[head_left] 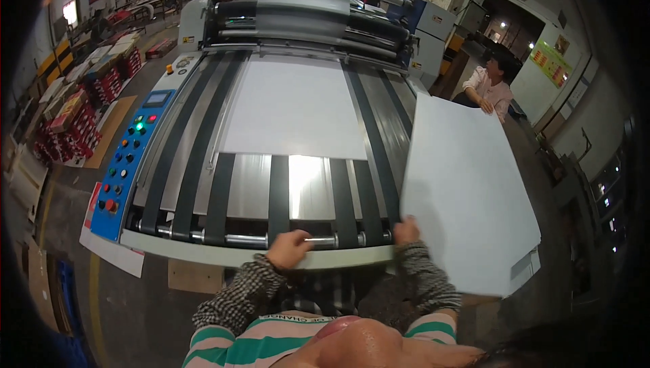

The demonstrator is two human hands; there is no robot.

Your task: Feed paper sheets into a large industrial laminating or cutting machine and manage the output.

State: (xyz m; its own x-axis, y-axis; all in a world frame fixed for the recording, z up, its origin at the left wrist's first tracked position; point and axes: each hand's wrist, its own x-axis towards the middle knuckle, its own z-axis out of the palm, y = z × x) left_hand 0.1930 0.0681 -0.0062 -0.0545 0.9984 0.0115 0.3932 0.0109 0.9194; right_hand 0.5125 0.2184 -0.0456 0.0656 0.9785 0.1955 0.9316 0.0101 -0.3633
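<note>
Big white sheet [467,192] sits off the right side of the belt machine [271,185], long axis running away from the person toward the seated co-worker [489,87]. Right hand [406,231] is at its near-left corner, fingers closed on that edge. Left hand [290,247] is farther off, curled over the steel roller [284,239] at the machine's front, not touching the sheet.
</note>
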